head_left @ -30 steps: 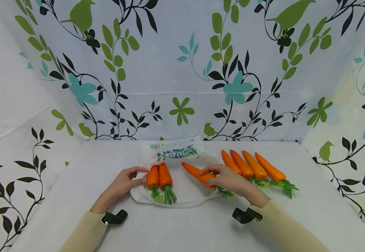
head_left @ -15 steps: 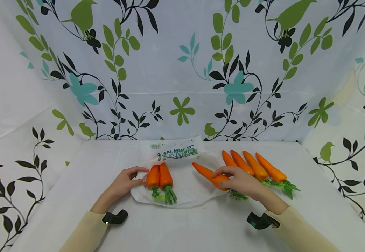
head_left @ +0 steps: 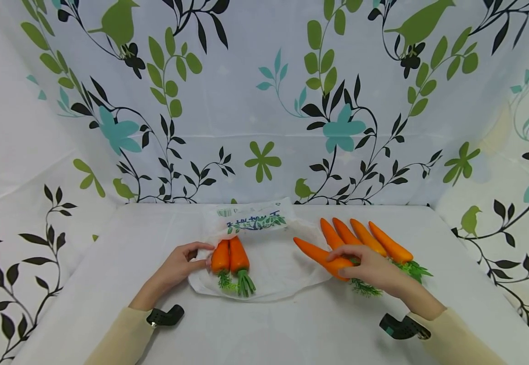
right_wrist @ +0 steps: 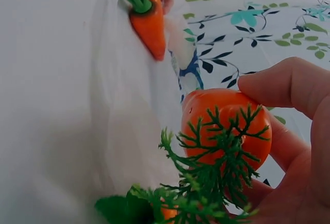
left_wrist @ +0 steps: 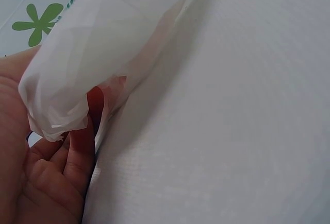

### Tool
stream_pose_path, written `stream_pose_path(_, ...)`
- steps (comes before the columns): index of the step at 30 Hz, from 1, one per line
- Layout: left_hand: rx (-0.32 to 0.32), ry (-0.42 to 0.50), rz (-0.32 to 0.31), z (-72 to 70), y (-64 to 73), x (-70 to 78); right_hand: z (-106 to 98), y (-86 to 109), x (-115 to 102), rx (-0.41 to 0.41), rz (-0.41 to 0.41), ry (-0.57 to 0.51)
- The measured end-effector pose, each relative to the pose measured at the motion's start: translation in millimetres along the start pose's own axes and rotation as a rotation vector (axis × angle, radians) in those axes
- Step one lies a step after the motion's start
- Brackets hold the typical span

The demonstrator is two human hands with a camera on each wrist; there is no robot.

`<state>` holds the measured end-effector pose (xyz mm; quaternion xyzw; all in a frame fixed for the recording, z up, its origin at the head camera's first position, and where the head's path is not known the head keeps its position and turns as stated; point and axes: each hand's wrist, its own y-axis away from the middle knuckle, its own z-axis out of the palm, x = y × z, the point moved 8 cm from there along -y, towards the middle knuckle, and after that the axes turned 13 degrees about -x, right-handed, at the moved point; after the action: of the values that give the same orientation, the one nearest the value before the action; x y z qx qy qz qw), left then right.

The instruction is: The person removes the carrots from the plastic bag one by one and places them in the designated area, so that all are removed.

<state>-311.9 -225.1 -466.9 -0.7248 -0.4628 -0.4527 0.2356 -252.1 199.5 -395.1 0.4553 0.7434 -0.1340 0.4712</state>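
My left hand (head_left: 178, 266) pinches the left edge of a white plastic bag (head_left: 282, 281), whose thin film bunches between thumb and fingers in the left wrist view. Two orange carrots with green tops lie side by side at the bag's left part: the left carrot (head_left: 220, 257) close to my fingertips and the right carrot (head_left: 239, 254). My right hand (head_left: 380, 271) grips another carrot (head_left: 313, 251) by its thick end, over the bag's right edge. Its tip points up and left. In the right wrist view its feathery green top (right_wrist: 227, 152) hangs toward the camera.
Several carrots lie in a slanted row at the right, the outermost carrot (head_left: 391, 242) showing its leafy top (head_left: 417, 271). My right hand partly hides the row. A white table (head_left: 264, 334) lies beneath, and a patterned curtain (head_left: 227, 111) hangs behind.
My right hand has carried its carrot to the right, from the middle of the bag to its right edge, beside the row. My left hand stays put.
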Motion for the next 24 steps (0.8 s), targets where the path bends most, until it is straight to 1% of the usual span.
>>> stream_pose_path(4,0.005,0.012,0.001,0.9,0.8,2.1,-4.1,11.2,6.1,-0.002,-0.010,-0.008)
stream_pose_path(11,0.002,-0.004,-0.008,0.9,-0.1,1.6,-15.3,31.3,15.1,0.002,-0.044,-0.041)
stream_pose_path(14,0.004,-0.013,-0.015,0.1,-0.7,0.7,-22.0,39.6,19.1,0.008,-0.042,-0.048)
stream_pose_path(16,0.005,-0.022,-0.013,-0.1,-1.3,0.2,-26.2,45.2,23.6,0.014,-0.032,-0.082)
stream_pose_path(19,0.004,-0.027,-0.005,0.3,-1.6,0.8,-32.2,52.6,30.0,0.023,-0.034,-0.096)
stream_pose_path(24,0.002,-0.035,0.003,1.4,-1.0,2.8,-41.7,62.1,37.2,0.028,-0.036,-0.068)
